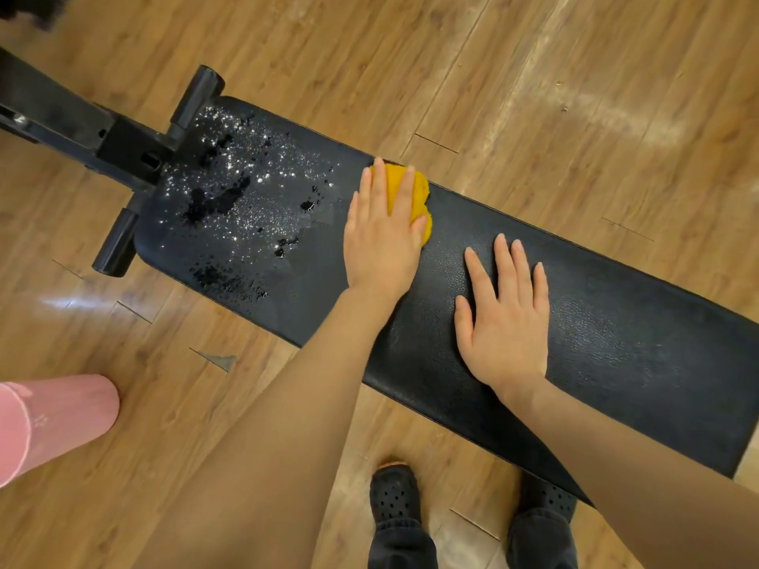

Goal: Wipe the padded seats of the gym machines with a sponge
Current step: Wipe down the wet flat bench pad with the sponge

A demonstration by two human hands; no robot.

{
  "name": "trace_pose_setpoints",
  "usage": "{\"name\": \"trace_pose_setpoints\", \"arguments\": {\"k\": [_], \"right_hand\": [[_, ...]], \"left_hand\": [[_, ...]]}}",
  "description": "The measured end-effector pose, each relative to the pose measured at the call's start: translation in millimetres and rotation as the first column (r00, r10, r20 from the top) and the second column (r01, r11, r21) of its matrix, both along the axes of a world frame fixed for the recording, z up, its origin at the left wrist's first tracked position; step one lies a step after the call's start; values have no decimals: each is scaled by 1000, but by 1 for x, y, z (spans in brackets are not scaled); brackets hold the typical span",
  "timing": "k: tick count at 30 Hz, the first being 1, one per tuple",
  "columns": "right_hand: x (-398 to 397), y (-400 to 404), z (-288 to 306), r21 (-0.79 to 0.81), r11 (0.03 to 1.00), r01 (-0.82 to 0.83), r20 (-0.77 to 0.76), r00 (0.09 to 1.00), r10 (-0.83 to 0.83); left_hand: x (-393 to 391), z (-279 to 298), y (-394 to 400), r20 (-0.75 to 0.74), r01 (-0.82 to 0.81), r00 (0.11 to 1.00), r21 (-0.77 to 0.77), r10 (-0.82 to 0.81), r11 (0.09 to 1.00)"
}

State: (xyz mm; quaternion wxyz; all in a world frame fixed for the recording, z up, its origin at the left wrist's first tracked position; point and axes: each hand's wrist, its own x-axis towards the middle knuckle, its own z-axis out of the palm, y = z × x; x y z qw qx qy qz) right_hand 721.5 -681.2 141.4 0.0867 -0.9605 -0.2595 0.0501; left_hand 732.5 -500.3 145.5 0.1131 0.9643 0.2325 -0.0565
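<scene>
A long black padded bench seat (616,322) runs diagonally from upper left to lower right. Its upper-left end is wet, speckled with droplets and dark patches. My left hand (382,236) presses flat with straight fingers on a yellow sponge (421,199) near the far edge of the pad, just right of the wet area. My right hand (505,318) lies flat, fingers spread, on the dry middle of the pad and holds nothing.
The bench's black metal frame (123,149) with two black roller ends joins the pad at the upper left. Wood plank floor (534,96) surrounds it. My dark shoes (394,494) stand below the pad. A pink-clad leg (53,416) shows at the left edge.
</scene>
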Motion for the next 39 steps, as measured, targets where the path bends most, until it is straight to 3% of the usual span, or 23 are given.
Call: {"name": "trace_pose_setpoints", "arguments": {"k": [3, 8, 12, 18, 22, 27, 31, 35, 39], "right_hand": [[1, -1, -1, 9, 1000, 0, -4, 1000, 0], [1, 0, -1, 1, 1000, -7, -12, 1000, 7], [1, -1, -1, -14, 1000, -9, -23, 1000, 8], [2, -1, -1, -26, 1000, -9, -23, 1000, 9], [2, -1, 1, -12, 1000, -10, -26, 1000, 9], [2, 1, 4, -20, 1000, -1, -45, 999, 0], [4, 7, 10, 46, 998, 43, -65, 997, -40], [19, 32, 16, 112, 994, -19, -41, 999, 23], [48, 85, 13, 196, 978, -66, -36, 997, 74]], "left_hand": [[-51, 0, -20, 23, 69, 997, 12, -70, 998], [-117, 1, -47, -47, 28, 999, 32, -26, 999], [-58, -2, -20, -18, 31, 999, 35, -31, 999], [24, -5, 24, -10, -109, 994, -12, 109, 994], [-36, -3, 11, 17, -57, 998, 15, 57, 998], [-135, 5, -1, -95, -29, 995, 19, 30, 999], [-84, 1, 29, -89, 22, 996, 51, -18, 998], [-7, 2, 62, -82, -51, 995, 37, 54, 998], [-20, 2, 56, -5, -57, 998, 42, 57, 998]]}}
